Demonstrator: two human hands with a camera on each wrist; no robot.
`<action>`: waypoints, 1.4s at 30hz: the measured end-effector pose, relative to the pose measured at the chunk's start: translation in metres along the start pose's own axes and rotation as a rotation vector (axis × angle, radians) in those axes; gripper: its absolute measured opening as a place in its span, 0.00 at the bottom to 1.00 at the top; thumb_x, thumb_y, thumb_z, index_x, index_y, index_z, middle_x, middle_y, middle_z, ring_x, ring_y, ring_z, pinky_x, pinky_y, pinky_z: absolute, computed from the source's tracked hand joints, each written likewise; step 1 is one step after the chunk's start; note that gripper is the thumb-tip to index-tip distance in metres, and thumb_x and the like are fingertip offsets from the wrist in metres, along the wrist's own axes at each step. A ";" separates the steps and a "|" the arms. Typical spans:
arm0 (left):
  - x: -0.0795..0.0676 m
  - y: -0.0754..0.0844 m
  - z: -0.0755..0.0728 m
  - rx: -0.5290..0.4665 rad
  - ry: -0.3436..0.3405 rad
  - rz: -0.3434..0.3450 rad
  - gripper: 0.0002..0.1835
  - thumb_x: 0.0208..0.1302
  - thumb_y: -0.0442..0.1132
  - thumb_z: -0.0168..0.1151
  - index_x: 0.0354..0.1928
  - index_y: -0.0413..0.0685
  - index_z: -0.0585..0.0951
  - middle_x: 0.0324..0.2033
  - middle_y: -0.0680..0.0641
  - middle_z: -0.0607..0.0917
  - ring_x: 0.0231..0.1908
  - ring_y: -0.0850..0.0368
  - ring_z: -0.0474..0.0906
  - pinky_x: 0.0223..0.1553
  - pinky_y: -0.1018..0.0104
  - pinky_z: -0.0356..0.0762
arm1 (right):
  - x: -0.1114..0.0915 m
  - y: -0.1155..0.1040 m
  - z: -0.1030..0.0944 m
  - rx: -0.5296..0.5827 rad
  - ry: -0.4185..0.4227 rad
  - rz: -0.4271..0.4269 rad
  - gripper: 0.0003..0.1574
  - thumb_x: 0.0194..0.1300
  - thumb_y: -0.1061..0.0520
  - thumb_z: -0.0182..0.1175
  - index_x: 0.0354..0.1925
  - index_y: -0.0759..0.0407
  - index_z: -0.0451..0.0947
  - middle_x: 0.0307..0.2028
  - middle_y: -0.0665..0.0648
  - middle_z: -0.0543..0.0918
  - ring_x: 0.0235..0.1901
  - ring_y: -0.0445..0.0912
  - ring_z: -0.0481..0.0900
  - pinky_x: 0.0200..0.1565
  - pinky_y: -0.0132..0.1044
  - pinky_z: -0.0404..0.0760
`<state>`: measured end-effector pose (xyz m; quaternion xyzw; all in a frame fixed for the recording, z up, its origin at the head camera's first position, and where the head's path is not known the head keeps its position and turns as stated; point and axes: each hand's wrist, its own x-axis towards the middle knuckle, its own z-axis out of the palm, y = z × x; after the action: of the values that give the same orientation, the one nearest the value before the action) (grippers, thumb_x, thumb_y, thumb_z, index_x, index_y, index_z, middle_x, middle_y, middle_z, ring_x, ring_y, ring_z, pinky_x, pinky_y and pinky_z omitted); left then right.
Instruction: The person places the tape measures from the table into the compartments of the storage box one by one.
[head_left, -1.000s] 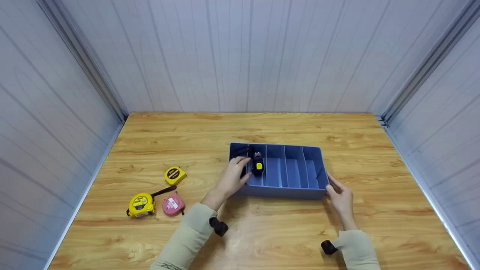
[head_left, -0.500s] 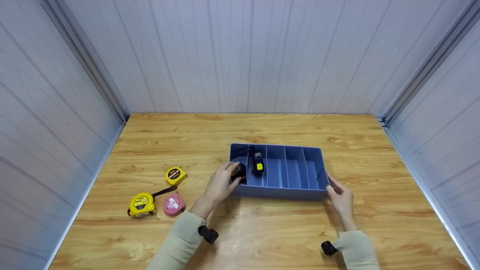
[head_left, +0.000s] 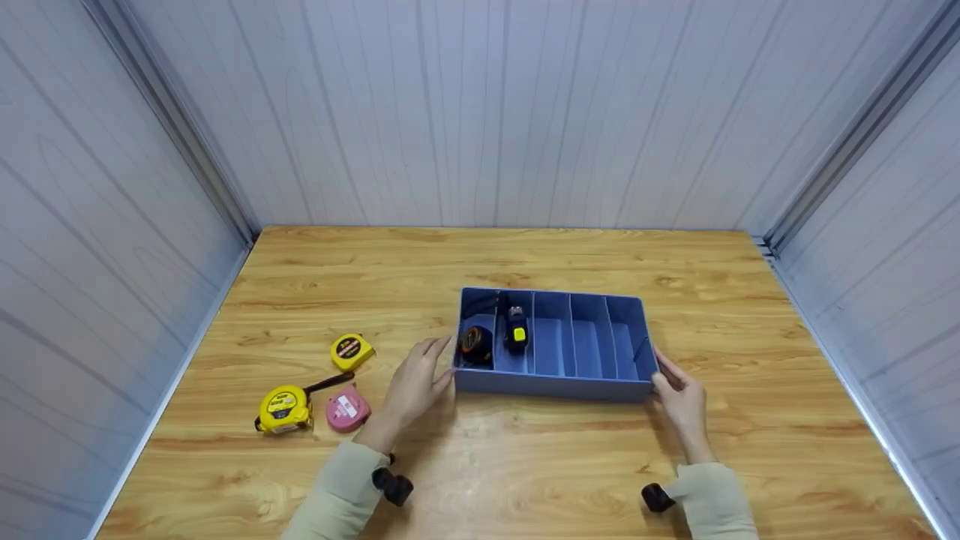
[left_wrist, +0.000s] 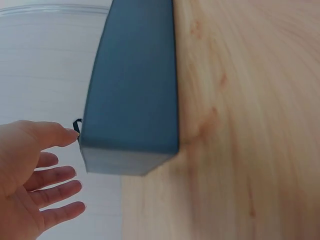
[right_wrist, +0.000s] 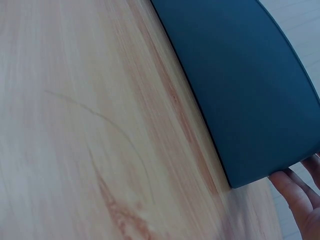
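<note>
A blue box [head_left: 555, 385] with dividers stands on the table. In its leftmost compartment lies a black tape measure [head_left: 478, 343] with an orange ring. The compartment beside it holds a dark tape measure [head_left: 516, 330] with a yellow button. My left hand [head_left: 415, 381] is at the box's left end, fingers extended and apart; in the left wrist view the thumb tip is right at the box's corner. At the right end, my right hand [head_left: 681, 394] rests its thumb and fingers against the outside of the box near the front corner.
On the table [head_left: 562, 472], left of the box, lie a small yellow tape measure [head_left: 351, 351], a larger yellow tape measure [head_left: 283, 409] with a black strap, and a pink tape measure [head_left: 347, 409]. Pale panel walls [head_left: 480, 112] enclose the back and sides.
My left hand has let go of the black tape measure in the leftmost compartment and moved left, out to the box's end. The right hand has stayed at the right end.
</note>
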<state>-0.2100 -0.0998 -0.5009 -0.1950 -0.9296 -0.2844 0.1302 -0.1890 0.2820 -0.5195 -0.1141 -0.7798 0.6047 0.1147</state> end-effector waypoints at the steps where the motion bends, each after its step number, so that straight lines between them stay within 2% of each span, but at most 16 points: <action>1: -0.002 -0.002 0.000 0.000 -0.002 -0.007 0.26 0.54 0.35 0.62 0.56 0.35 0.69 0.48 0.37 0.73 0.49 0.43 0.69 0.47 0.53 0.70 | 0.000 -0.001 0.000 0.011 -0.005 0.004 0.24 0.59 0.69 0.49 0.55 0.63 0.69 0.51 0.64 0.73 0.49 0.56 0.71 0.34 0.26 0.77; 8: -0.017 -0.015 -0.001 0.008 0.018 -0.027 0.27 0.53 0.34 0.62 0.56 0.35 0.69 0.49 0.36 0.72 0.49 0.42 0.69 0.48 0.52 0.69 | 0.009 0.020 -0.001 0.018 -0.004 0.006 0.25 0.59 0.68 0.49 0.56 0.59 0.70 0.52 0.60 0.73 0.49 0.52 0.71 0.35 0.29 0.77; 16: -0.033 -0.027 -0.005 0.018 -0.002 -0.095 0.28 0.54 0.35 0.61 0.58 0.37 0.67 0.51 0.36 0.71 0.50 0.42 0.68 0.50 0.52 0.68 | 0.008 0.020 -0.001 0.018 0.005 -0.003 0.24 0.60 0.68 0.49 0.55 0.59 0.71 0.51 0.61 0.73 0.48 0.52 0.73 0.36 0.34 0.78; 25: -0.051 -0.044 -0.009 0.053 -0.017 -0.145 0.29 0.54 0.37 0.62 0.57 0.34 0.67 0.50 0.34 0.71 0.50 0.40 0.68 0.49 0.49 0.68 | 0.009 0.021 -0.001 0.011 0.010 -0.018 0.24 0.59 0.68 0.50 0.55 0.58 0.71 0.50 0.60 0.74 0.46 0.49 0.74 0.34 0.29 0.77; 29: -0.058 -0.050 -0.011 0.059 -0.006 -0.158 0.29 0.53 0.36 0.63 0.56 0.32 0.68 0.51 0.32 0.70 0.51 0.39 0.67 0.50 0.48 0.66 | 0.009 0.021 -0.002 0.001 0.011 -0.050 0.24 0.59 0.68 0.51 0.54 0.59 0.72 0.49 0.61 0.75 0.46 0.50 0.74 0.33 0.26 0.77; 35: -0.070 -0.061 -0.012 0.080 0.018 -0.158 0.30 0.51 0.37 0.65 0.55 0.31 0.68 0.52 0.30 0.69 0.52 0.37 0.65 0.52 0.45 0.62 | 0.009 0.023 -0.001 -0.005 0.011 -0.062 0.24 0.58 0.68 0.51 0.55 0.61 0.71 0.50 0.62 0.74 0.44 0.48 0.75 0.33 0.28 0.77; 42: -0.081 -0.072 -0.015 0.124 0.050 -0.198 0.32 0.49 0.40 0.67 0.54 0.32 0.69 0.54 0.31 0.66 0.55 0.35 0.60 0.51 0.37 0.55 | 0.008 0.024 -0.001 -0.004 0.009 -0.088 0.24 0.58 0.65 0.50 0.55 0.60 0.71 0.50 0.65 0.73 0.42 0.45 0.77 0.33 0.29 0.78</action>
<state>-0.1675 -0.1870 -0.5515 -0.0867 -0.9565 -0.2426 0.1366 -0.1950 0.2910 -0.5423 -0.0826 -0.7848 0.5969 0.1446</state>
